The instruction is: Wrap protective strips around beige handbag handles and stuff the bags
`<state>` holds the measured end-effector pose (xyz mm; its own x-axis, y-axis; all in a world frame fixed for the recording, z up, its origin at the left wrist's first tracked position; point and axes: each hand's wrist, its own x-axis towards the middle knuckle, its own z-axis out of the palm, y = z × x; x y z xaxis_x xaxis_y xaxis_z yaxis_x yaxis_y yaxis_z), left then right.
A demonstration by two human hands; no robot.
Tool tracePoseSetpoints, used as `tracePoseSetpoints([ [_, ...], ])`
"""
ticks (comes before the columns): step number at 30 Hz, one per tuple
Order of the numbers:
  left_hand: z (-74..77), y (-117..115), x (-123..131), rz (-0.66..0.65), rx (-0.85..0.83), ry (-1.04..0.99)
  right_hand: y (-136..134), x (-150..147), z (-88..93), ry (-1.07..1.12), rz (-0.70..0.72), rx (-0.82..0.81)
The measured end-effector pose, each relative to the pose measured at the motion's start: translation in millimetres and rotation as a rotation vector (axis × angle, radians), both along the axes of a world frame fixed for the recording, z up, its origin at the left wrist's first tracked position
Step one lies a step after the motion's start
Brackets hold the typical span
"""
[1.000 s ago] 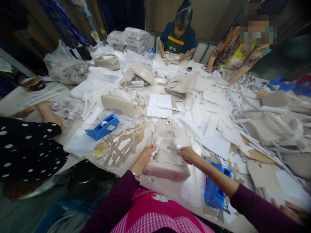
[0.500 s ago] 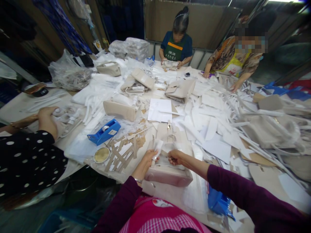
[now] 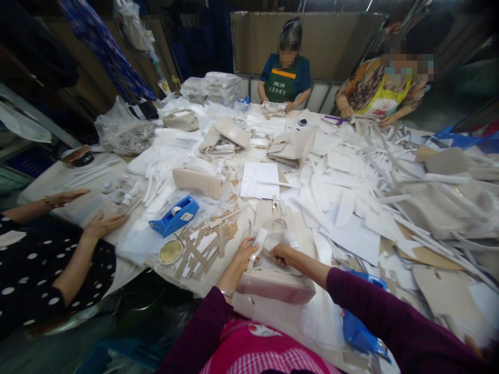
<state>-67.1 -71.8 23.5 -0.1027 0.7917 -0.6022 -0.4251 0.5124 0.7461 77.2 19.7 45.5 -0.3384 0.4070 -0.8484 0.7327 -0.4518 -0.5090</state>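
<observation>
My left hand (image 3: 245,253) is clamped on a white roll (image 3: 258,243); my right hand (image 3: 281,254) pinches wrapping on the bag (image 3: 275,284), near on the worktop (image 3: 58,176).

white lettering "OMILUN" on the green apron (image 3: 281,87) of a person opposite

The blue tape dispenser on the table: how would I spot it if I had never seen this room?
Start at the long work table heaped with white paper and beige handbags. Look left of the person's left hand, past the fan of brown card strips. The tape dispenser lies there above a round gold lid; it is the only bright blue thing in that pale patch.
</observation>
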Motion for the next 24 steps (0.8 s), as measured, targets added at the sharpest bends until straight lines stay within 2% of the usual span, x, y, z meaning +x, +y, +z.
tracePoseSetpoints([
  [3, -0.8, 0.6, 1.2, -0.013, 0.013, 0.02, 0.2, 0.6, -2.9, 0.022, -0.003, 0.038],
  [8, -2.5, 3.1, 1.8, -0.04, -0.029, 0.061, 0.9, -5.7, -8.5, 0.116, -0.012, 0.206],
  [13, -1.5, 1.9, 3.1, -0.032, -0.043, 0.091, 5.0, -5.3, -9.8, 0.146, 0.067, 0.287],
  [17, 0.1, 0.9, 4.4, -0.001, -0.051, 0.102, -1.0, 6.5, 0.3, 0.164, 0.16, 0.356],
  [20, 1.9, 1.0, 5.5, 0.01, -0.033, 0.109, -10.6, 21.4, 9.3, 0.243, 0.266, 0.533],
  [24, 7.7, 2.3, 7.0, 0.002, -0.017, 0.136, -14.4, 29.1, 17.1, 0.302, 0.545, 0.899],
])
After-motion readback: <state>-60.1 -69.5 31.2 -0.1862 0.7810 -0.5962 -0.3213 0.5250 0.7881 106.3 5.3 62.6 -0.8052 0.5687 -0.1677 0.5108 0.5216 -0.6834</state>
